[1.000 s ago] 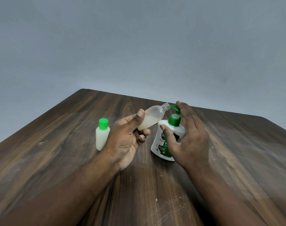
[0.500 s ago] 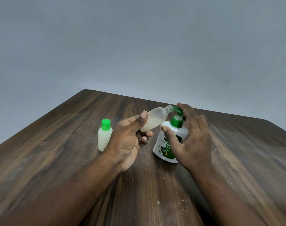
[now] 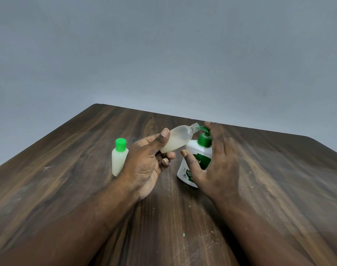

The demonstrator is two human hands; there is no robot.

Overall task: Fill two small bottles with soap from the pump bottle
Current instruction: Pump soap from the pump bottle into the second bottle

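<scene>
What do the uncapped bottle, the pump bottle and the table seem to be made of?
The uncapped bottle is probably frosted translucent plastic: pale soap shows through. The pump bottle looks like smooth opaque white plastic, its pump green. The table is wood or wood-look laminate, matt, with dark grain streaks.

Dark wood-grain table (image 3: 87,150), corner pointing away. Plain grey wall (image 3: 163,54) behind table. Tiny green speck (image 3: 184,235) on table near front edge. Pale scuff (image 3: 46,167) near table's left edge. Pale crumbs (image 3: 250,172) on table's right part.
</scene>
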